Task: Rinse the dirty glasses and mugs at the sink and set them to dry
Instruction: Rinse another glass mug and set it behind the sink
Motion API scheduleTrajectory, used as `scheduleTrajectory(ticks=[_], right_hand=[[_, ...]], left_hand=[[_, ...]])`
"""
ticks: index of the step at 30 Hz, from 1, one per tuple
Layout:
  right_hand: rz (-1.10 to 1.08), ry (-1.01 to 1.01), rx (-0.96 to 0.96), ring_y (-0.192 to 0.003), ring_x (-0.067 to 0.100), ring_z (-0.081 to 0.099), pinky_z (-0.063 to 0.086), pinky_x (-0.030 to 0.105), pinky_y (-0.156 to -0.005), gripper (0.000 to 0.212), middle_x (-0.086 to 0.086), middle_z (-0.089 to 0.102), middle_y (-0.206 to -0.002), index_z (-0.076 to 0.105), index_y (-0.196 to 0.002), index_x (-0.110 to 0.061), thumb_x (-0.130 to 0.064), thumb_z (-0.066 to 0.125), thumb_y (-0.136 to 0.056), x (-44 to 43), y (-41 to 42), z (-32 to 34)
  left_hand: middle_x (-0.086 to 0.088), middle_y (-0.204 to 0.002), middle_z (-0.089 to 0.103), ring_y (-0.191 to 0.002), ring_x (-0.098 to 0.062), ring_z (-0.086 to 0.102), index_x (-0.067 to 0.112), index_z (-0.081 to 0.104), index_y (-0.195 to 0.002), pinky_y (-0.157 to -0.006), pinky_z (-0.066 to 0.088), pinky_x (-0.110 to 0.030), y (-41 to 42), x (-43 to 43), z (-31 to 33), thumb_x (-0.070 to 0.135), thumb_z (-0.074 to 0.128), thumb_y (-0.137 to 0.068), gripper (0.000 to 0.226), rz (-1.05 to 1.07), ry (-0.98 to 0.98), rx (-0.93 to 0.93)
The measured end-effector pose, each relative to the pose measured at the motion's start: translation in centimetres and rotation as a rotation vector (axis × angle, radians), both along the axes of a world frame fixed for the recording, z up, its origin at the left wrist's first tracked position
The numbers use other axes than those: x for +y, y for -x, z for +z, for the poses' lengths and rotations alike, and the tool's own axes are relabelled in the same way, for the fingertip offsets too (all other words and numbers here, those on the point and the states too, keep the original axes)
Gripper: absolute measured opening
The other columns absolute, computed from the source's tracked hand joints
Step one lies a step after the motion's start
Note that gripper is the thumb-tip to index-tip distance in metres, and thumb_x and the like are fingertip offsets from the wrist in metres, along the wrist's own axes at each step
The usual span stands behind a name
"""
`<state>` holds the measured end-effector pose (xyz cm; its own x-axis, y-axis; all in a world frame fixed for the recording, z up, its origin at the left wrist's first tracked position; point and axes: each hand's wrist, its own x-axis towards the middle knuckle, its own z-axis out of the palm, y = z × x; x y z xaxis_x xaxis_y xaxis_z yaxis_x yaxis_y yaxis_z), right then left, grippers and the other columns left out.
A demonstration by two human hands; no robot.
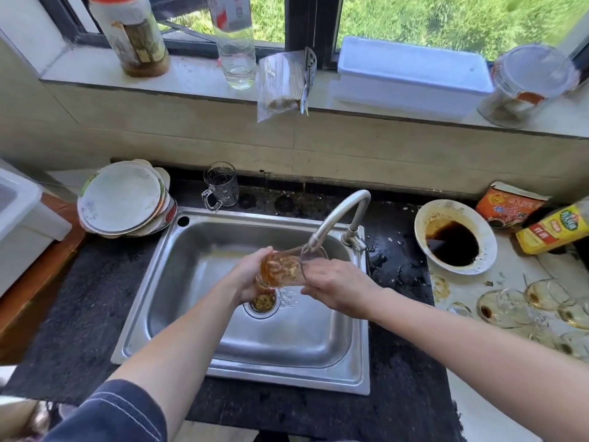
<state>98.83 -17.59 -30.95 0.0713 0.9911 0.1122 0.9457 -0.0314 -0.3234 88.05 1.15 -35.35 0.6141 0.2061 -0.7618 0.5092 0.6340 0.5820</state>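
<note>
Far left on the counter, a leaning stack of plates (122, 199). Just right of that, on the dark ledge beyond the sink (197, 314), an upright glass mug (221, 186); clean or dirty, cannot tell.

Over the middle of the basin, above the drain: left hand (251, 275) wrapped round the base of a glass (283, 269), fingers curled firmly on the thick end. Held tilted almost on its side, mouth pressed up near the spout of the faucet (338, 215), coated inside with amber-brown residue. Hard to tell whether water runs.

Right hand (334, 285) at the rim end, thumb above and fingers below, apparently pinching the glass wall from the right.

Probably light and rigid, yet thin-walled and easily chipped against steel basin or metal spout. Likely slick too, once wet and greasy. Best gripped round the base and the body rather than by the rim alone, with the mouth kept just clear of the spout.

Farther right, on the pale counter, a bowl (424, 224) pooled with dark sauce. Nearest the right edge, a cluster of dirty glasses (526, 301) marked with brown dregs, well apart from the sink and not yet rinsed.
</note>
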Motion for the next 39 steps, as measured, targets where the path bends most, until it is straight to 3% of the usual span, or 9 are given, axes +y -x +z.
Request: scheduleTrajectory(ticks=[3,6,12,16,20,24,32,36,39], right_hand=[[0.035,0.062,-0.129,-0.111,0.015,0.061,0.049,0.029,-0.071,0.037,-0.006,0.070,-0.111,0.071,-0.105,-0.018,-0.040,0.045,-0.092,0.5,-0.5,-1.2],[-0.030,-0.042,-0.071,-0.104,0.014,0.066,0.044,0.028,-0.063,0.021,-0.004,0.073,-0.107,0.074,-0.096,-0.017,-0.031,0.062,-0.088,1.2,0.4,-1.0],[0.125,-0.117,-0.136,-0.117,0.015,0.060,0.048,0.029,-0.067,0.020,-0.005,0.071,-0.110,0.069,-0.103,-0.017,-0.020,0.054,-0.090,0.3,-0.7,-0.9],[0.157,0.104,-0.157,-0.125,0.018,0.052,0.047,0.039,-0.094,0.041,-0.005,0.066,-0.123,0.067,-0.118,-0.022,-0.029,0.036,-0.093,2.4,0.5,-2.2],[0.111,-0.040,-0.001,-0.098,0.020,0.066,0.056,0.035,-0.071,0.031,0.000,0.074,-0.099,0.073,-0.096,-0.013,-0.030,0.047,-0.093,1.2,0.0,-1.0],[-0.078,-0.068,0.206,-0.079,0.022,0.065,0.054,0.035,-0.067,0.033,0.001,0.072,-0.084,0.072,-0.090,-0.015,-0.037,0.047,-0.094,1.4,1.8,-0.2],[-0.080,0.224,0.285,-0.110,0.017,0.056,0.047,0.034,-0.089,0.040,-0.003,0.065,-0.115,0.063,-0.119,-0.019,-0.046,0.041,-0.098,-1.0,0.7,0.8],[-0.436,0.170,0.701,-0.084,0.015,0.061,0.047,0.036,-0.078,0.025,0.004,0.071,-0.094,0.072,-0.098,-0.011,-0.029,0.054,-0.098,0.4,1.4,0.1],[-0.635,0.169,1.053,-0.085,0.013,0.062,0.050,0.029,-0.069,0.023,0.007,0.072,-0.092,0.072,-0.089,-0.012,-0.023,0.054,-0.099,0.0,1.2,-0.7]], left_hand=[[-0.009,-0.077,0.070,-0.057,-0.020,0.066,0.011,0.064,-0.096,-0.054,0.050,-0.025,-0.2,0.3,0.2,0.040,0.048,-0.097,0.033,-0.029,-0.078,0.032],[-0.012,-0.088,0.069,-0.063,-0.021,0.065,0.011,0.066,-0.099,-0.055,0.052,-0.025,-0.1,0.7,0.2,0.043,0.047,-0.096,0.037,-0.026,-0.057,-0.010],[-0.008,-0.077,0.067,-0.058,-0.019,0.064,0.013,0.063,-0.094,-0.059,0.050,-0.026,0.6,0.6,0.0,0.042,0.044,-0.097,0.035,-0.061,-0.042,0.033],[-0.004,-0.065,0.064,-0.050,-0.017,0.060,0.014,0.063,-0.085,-0.050,0.049,-0.022,0.4,0.8,0.6,0.042,0.044,-0.096,0.036,-0.126,-0.058,0.106],[-0.006,-0.075,0.064,-0.063,-0.020,0.060,0.016,0.067,-0.090,-0.070,0.050,-0.031,0.9,0.7,0.3,0.048,0.044,-0.095,0.040,-0.120,0.015,0.141],[-0.013,-0.085,0.069,-0.071,-0.024,0.061,0.009,0.067,-0.096,-0.073,0.046,-0.034,1.5,-0.6,-0.2,0.038,0.038,-0.096,0.041,0.039,0.177,-0.004],[-0.012,-0.085,0.061,-0.067,-0.022,0.057,0.014,0.064,-0.083,-0.064,0.043,-0.031,1.4,-0.7,-0.2,0.038,0.044,-0.095,0.033,-0.024,0.070,0.080],[-0.012,-0.084,0.065,-0.069,-0.023,0.059,0.013,0.070,-0.084,-0.066,0.046,-0.030,1.6,-0.3,0.6,0.043,0.046,-0.093,0.040,-0.103,0.072,0.135],[-0.017,-0.092,0.062,-0.073,-0.029,0.058,0.011,0.064,-0.102,-0.067,0.049,-0.033,2.5,0.5,1.3,0.044,0.058,-0.085,0.037,-0.166,0.053,0.127]])
